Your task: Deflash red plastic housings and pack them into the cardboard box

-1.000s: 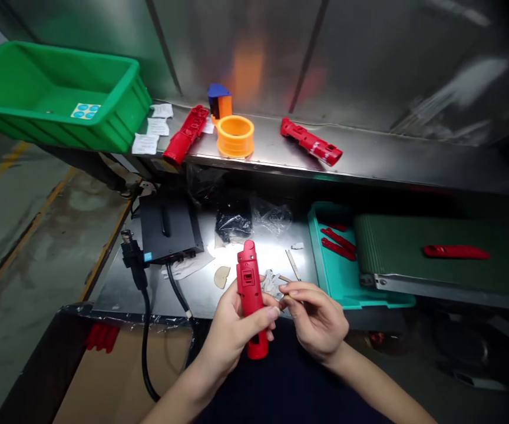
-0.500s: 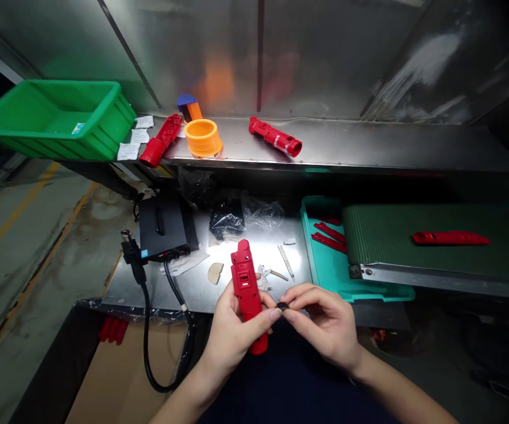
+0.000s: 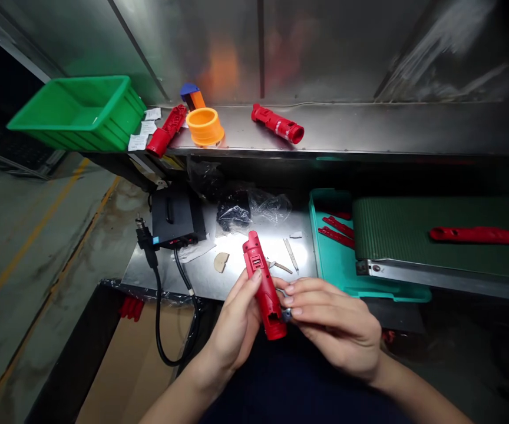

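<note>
as left hand [image 3: 237, 330] grips red housing [image 3: 264, 288], right hand [image 3: 336, 321] pinches small dark part [image 3: 286, 315]

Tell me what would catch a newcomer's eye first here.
The red plastic housing stands out first, at bottom centre, gripped by the left hand while the right hand pinches a small dark part at its end. Above, the steel shelf carries a bright green plastic crate at its left end and an orange plastic ring.
</note>
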`<state>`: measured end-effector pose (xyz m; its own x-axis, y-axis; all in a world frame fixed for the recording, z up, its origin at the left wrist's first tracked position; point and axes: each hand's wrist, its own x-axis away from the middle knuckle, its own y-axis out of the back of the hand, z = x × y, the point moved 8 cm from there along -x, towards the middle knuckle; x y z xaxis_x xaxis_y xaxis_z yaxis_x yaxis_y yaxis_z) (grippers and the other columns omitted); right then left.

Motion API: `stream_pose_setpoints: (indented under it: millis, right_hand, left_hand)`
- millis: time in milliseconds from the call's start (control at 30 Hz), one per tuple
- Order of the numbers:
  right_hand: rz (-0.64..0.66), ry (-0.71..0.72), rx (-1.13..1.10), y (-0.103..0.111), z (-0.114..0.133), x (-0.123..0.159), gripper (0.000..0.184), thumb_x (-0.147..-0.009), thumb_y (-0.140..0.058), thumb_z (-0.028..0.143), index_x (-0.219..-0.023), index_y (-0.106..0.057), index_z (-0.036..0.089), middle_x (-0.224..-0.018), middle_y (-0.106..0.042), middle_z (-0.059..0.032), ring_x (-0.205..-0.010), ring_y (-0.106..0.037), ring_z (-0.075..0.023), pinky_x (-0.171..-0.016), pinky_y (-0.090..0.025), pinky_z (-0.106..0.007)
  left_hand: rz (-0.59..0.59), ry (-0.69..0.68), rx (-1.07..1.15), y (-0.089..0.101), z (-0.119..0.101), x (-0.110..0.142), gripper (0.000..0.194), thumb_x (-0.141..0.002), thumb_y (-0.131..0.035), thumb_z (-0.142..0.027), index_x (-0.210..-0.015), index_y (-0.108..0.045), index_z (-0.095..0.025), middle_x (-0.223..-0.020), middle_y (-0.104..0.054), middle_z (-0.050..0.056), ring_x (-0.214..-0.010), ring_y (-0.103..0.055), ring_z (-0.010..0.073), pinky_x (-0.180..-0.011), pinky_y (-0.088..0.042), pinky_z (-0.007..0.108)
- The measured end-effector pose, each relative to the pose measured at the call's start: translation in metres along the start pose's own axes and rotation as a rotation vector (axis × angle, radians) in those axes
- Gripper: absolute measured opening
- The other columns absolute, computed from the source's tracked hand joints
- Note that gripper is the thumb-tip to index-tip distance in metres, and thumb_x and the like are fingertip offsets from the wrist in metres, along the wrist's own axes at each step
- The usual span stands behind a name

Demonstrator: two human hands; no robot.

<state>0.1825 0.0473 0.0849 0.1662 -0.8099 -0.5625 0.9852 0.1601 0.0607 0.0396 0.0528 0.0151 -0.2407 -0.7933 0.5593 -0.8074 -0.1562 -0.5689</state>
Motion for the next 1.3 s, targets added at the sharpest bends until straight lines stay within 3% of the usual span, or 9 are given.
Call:
stream_pose_setpoints:
  millis: [167, 300, 500, 867, 1067, 1233, 1300]
  right_hand:
    - [0.024, 0.055, 0.045, -0.01, 0.003, 0.0, 0.039, -0.087, -0.069, -0.003, -0.12, -0.075, 0.018, -0.104, -0.081, -0.0109, -0.107, -0.074, -0.0273, -0.098, -0.06, -0.049]
    - [0.051, 0.043, 0.111, -0.016, 0.003, 0.0, 0.033, -0.086, -0.069, -0.004, -0.112, -0.076, 0.016, -0.102, -0.08, -0.0102, -0.109, -0.073, -0.0269, -0.103, -0.057, -0.05]
    - [0.08, 0.034, 0.233, -0.02, 0.004, 0.001, 0.029, -0.084, -0.068, -0.004, -0.105, -0.074, 0.015, -0.101, -0.08, -0.0092, -0.116, -0.07, -0.0264, -0.11, -0.054, -0.049]
    - [0.049, 0.012, 0.293, -0.02, 0.003, 0.001, 0.031, -0.081, -0.068, -0.004, -0.102, -0.073, 0.017, -0.101, -0.079, -0.008, -0.111, -0.073, -0.0273, -0.11, -0.054, -0.052]
    - [-0.092, -0.007, 0.383, -0.014, 0.005, 0.007, 0.038, -0.084, -0.067, 0.0, -0.118, -0.07, 0.017, -0.117, -0.073, -0.0126, -0.113, -0.07, -0.0283, -0.109, -0.053, -0.055]
    - [-0.11, -0.03, 0.565, -0.029, 0.004, 0.008, 0.043, -0.084, -0.08, 0.021, -0.123, -0.065, 0.013, -0.115, -0.073, -0.0164, -0.11, -0.069, -0.0308, -0.107, -0.053, -0.055]
    - [-0.114, -0.043, 0.606, -0.033, 0.003, 0.006, 0.039, -0.085, -0.079, 0.021, -0.121, -0.064, 0.013, -0.113, -0.073, -0.0165, -0.109, -0.07, -0.0302, -0.107, -0.053, -0.055]
  left_hand:
    - [0.067, -0.002, 0.075, -0.009, -0.002, 0.001, 0.029, -0.096, -0.069, -0.039, -0.113, -0.075, -0.017, -0.107, -0.078, 0.008, -0.111, -0.069, 0.0278, -0.104, -0.052, 0.042]
    - [0.111, 0.017, 0.098, -0.014, -0.004, 0.003, 0.038, -0.095, -0.07, -0.044, -0.123, -0.073, -0.018, -0.116, -0.077, 0.009, -0.121, -0.065, 0.0313, -0.111, -0.048, 0.047]
    - [0.136, -0.025, 0.1, -0.013, -0.011, 0.001, 0.033, -0.101, -0.061, -0.037, -0.127, -0.072, -0.019, -0.128, -0.073, 0.009, -0.132, -0.058, 0.0308, -0.117, -0.042, 0.047]
    - [0.163, -0.024, 0.079, -0.012, -0.014, 0.001, 0.028, -0.103, -0.06, -0.032, -0.125, -0.073, -0.021, -0.125, -0.074, 0.007, -0.131, -0.059, 0.0271, -0.118, -0.04, 0.044]
    - [0.112, -0.066, -0.011, -0.005, -0.015, 0.001, 0.027, -0.103, -0.059, -0.039, -0.116, -0.073, -0.02, -0.12, -0.074, 0.007, -0.124, -0.062, 0.027, -0.113, -0.044, 0.042]
    - [0.036, -0.227, -0.045, 0.0, -0.019, 0.006, 0.034, -0.1, -0.06, -0.05, -0.121, -0.067, -0.024, -0.123, -0.071, 0.005, -0.121, -0.064, 0.026, -0.109, -0.048, 0.038]
    - [0.021, -0.315, -0.05, 0.001, -0.022, 0.01, 0.034, -0.1, -0.06, -0.049, -0.125, -0.064, -0.027, -0.125, -0.07, 0.004, -0.122, -0.063, 0.0235, -0.11, -0.047, 0.035]
